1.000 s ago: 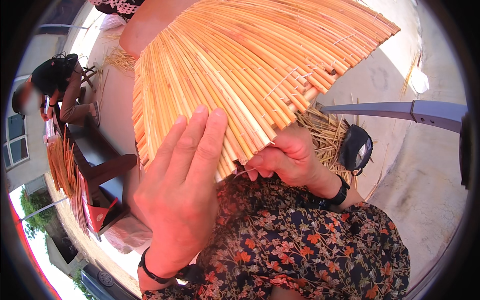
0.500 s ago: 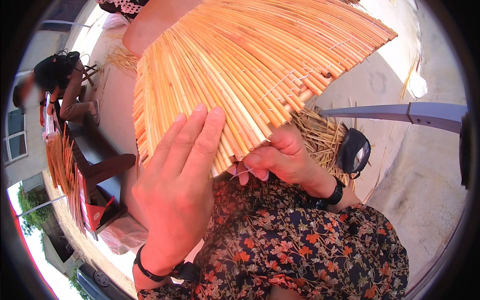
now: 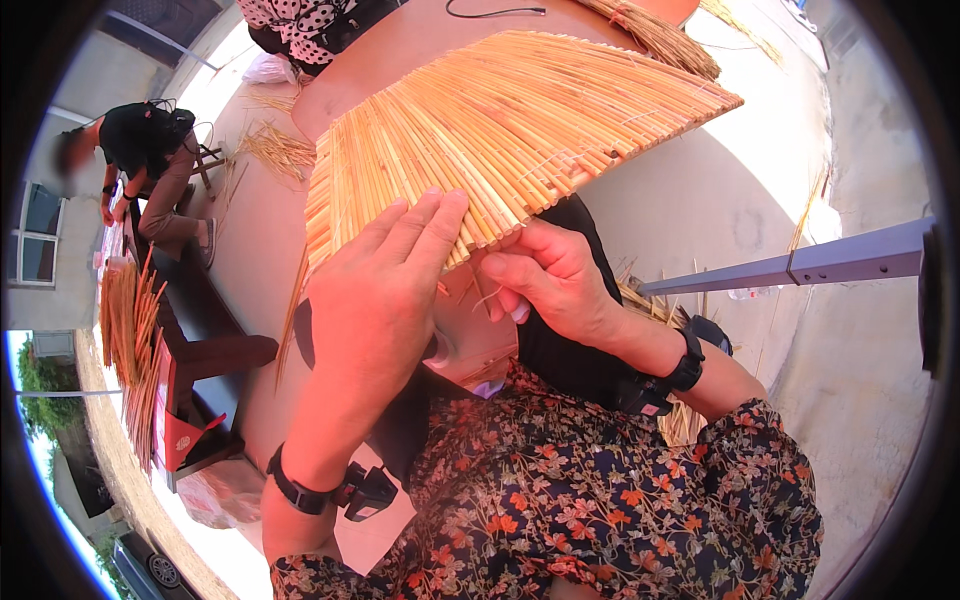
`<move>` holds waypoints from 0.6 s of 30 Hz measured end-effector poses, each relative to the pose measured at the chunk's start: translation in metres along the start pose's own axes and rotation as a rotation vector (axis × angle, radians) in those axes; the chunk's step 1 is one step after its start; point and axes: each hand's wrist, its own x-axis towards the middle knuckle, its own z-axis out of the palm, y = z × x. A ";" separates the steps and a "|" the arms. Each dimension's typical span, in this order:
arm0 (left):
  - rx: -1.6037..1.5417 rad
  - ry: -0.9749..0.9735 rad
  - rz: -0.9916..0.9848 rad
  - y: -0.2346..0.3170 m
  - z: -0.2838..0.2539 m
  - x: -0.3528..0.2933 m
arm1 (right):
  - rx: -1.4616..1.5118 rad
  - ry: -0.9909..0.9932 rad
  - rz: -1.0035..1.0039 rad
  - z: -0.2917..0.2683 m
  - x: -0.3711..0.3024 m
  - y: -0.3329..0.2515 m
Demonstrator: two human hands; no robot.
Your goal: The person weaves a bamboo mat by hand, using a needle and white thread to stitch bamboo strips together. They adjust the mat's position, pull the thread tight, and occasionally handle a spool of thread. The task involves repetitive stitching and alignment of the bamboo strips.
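Note:
A fan-shaped mat of straw-coloured reed stalks [image 3: 490, 125], stitched with pale thread, spreads in front of me. My left hand [image 3: 375, 270] grips its near edge, fingers straight and close together on top; the thumb is hidden. Just right of it, under the rim, my right hand [image 3: 560, 280] is closed, thumb against forefinger. From those fingers hangs a thin pale thread [image 3: 484, 301], partly hidden by the hand.
Beneath the mat is a reddish-brown table [image 3: 440, 45], with a bundle of stalks [image 3: 660, 40] at its far right. A grey metal bar [image 3: 800, 265] runs in from the right. At left, a person [image 3: 150, 150] bends by a dark bench [image 3: 190, 300] holding reddish stalks [image 3: 125, 310].
The mat now appears lower and farther from me, with more of the table and floor showing. Both hands stay at its near edge, and my right hand has drawn slightly below the rim.

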 end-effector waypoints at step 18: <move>-0.458 -0.249 -0.054 -0.050 0.090 -0.023 | 0.436 0.543 0.591 -0.036 0.045 0.059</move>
